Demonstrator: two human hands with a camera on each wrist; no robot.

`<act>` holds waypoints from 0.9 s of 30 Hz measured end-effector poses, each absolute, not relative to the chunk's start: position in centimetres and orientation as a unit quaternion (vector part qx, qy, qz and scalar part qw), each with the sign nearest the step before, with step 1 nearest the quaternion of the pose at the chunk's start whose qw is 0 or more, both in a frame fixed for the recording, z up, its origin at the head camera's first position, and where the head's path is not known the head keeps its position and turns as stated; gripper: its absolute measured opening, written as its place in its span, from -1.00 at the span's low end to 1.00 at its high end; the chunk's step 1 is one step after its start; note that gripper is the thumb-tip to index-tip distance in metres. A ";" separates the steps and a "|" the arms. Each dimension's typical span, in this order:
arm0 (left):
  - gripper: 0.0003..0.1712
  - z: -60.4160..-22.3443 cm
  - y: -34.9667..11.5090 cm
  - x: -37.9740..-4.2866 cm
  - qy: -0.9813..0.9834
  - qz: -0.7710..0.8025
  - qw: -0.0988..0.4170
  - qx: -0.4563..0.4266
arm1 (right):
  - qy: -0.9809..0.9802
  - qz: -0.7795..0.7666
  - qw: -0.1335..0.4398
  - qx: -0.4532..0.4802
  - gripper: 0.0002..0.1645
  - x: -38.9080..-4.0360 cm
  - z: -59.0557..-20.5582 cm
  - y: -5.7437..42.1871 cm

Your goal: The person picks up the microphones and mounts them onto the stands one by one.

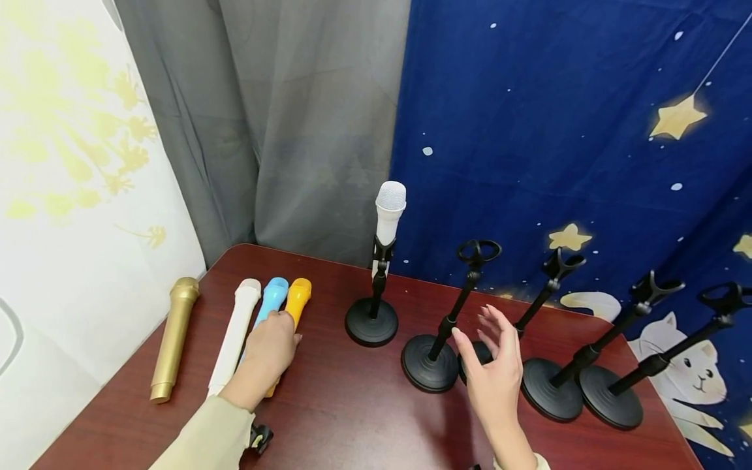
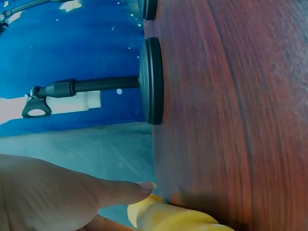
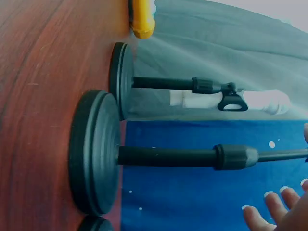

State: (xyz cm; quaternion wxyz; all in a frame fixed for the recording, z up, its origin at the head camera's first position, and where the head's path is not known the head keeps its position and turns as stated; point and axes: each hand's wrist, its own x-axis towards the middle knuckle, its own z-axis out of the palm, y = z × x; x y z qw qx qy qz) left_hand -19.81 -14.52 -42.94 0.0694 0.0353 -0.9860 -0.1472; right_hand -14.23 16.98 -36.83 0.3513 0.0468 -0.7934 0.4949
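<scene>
My left hand (image 1: pixel 271 349) reaches over the lying microphones, its thumb and fingers about the yellow microphone (image 1: pixel 298 297). The left wrist view shows the thumb right at that yellow microphone (image 2: pixel 178 219); the other fingers are mostly hidden. Just left of it lies a blue microphone (image 1: pixel 274 294), partly covered by the hand. My right hand (image 1: pixel 496 369) is raised with fingers spread and nothing in them, beside an unoccupied black microphone stand (image 1: pixel 431 365). The right wrist view has its fingertips near this stand's pole (image 3: pixel 168 156).
A white microphone (image 1: pixel 388 222) sits upright in the clip of another black stand (image 1: pixel 371 326) at the back. Another white microphone (image 1: pixel 235 336) and a gold one (image 1: pixel 175 339) lie at the left. Several more stands, including one with a round base (image 1: pixel 552 391), line the right side.
</scene>
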 end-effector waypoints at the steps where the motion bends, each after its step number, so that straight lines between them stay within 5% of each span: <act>1: -0.48 -43.0 -14.5 -19.9 -0.986 -0.148 0.071 0.036 | -0.800 0.495 0.338 0.043 -0.29 -14.4 -37.1 17.1; 13: -0.61 -43.7 -14.4 -21.4 -0.985 -0.161 0.027 0.061 | -0.836 0.522 0.167 0.038 -0.26 -18.3 -42.3 18.9; 27: -0.51 -43.0 -14.8 -22.6 -0.977 -0.194 -0.039 0.075 | -0.810 0.543 0.186 0.119 -0.74 -18.5 -41.8 16.9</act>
